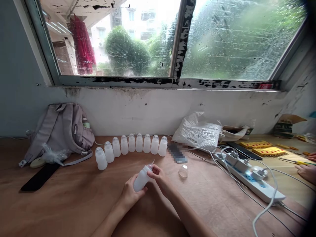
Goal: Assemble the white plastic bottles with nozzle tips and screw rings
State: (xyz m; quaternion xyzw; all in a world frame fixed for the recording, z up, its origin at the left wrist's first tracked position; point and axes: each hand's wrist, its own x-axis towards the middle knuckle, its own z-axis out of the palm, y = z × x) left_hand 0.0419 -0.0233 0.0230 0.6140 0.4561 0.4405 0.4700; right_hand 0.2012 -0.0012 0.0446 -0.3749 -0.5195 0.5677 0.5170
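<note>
Pixel-blurred flat object (177, 153) beside the bottle row (133, 146); co-worker's hand (307, 171) cut by right edge.

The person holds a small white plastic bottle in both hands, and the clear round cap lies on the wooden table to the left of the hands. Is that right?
Not quite. In the head view, the clear round cap lies to the right of the hands, not the left. The left hand and right hand do hold the small white plastic bottle over the wooden table.

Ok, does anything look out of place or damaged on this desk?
One clear cap lies loose on the table, apart from the row of bottles. The left hand holds a bottle; the right hand is at its top. Nothing looks spilled or damaged.
</note>
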